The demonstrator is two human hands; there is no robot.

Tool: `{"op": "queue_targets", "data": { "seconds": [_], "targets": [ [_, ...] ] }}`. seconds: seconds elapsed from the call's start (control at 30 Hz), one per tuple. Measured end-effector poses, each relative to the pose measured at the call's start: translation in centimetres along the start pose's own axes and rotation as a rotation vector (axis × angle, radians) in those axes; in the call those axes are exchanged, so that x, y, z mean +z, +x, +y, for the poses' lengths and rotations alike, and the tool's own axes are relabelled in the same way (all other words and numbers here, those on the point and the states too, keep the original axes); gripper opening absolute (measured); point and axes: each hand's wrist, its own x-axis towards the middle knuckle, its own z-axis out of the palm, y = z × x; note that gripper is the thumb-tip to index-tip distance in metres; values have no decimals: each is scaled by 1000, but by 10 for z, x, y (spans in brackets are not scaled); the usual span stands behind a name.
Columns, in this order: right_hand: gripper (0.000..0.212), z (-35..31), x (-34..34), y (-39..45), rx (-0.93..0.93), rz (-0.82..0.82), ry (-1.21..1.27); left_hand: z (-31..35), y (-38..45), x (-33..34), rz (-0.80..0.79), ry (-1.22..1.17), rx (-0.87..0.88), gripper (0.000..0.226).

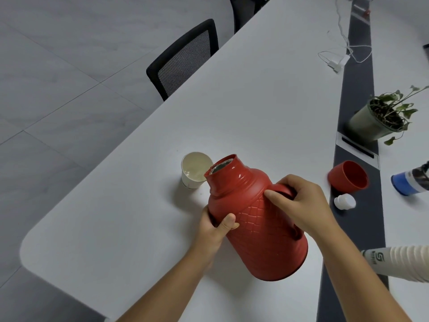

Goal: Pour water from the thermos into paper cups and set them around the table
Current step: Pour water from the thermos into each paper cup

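A red thermos (257, 226) hangs tilted over the white table (255, 101), its open mouth leaning left over a white paper cup (195, 169). Water shows in the bottom of the cup, which stands upright on the table. My right hand (299, 203) grips the thermos handle near the neck. My left hand (218, 226) holds the left side of the body, thumb on the patterned front. A stack of paper cups (401, 261) lies on its side at the right edge.
The red thermos lid (349, 176) and a white stopper (344, 202) lie on the dark centre strip. A potted plant (380, 117), a blue-capped bottle (411, 180) and white cables (341, 59) sit further right and back. A black mesh chair (183, 59) stands at the table's left edge.
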Motion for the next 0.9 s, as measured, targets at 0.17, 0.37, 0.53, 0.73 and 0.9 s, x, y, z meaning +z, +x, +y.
{"op": "queue_targets", "data": {
  "seconds": [0.17,0.37,0.53,0.73,0.9],
  "targets": [
    [19,-1,-1,1,2,2,0,0,0,1,3,-7,14,103],
    [21,-1,0,2,3,1,20,2,0,1,-2,-10,18,101],
    [21,-1,0,2,8,-4,35,2,1,1,10,-1,25,99],
    [19,1,0,1,19,-4,51,2,1,0,14,14,32,99],
    [19,1,0,-2,24,2,76,7,1,0,7,34,57,99]
  ]
}}
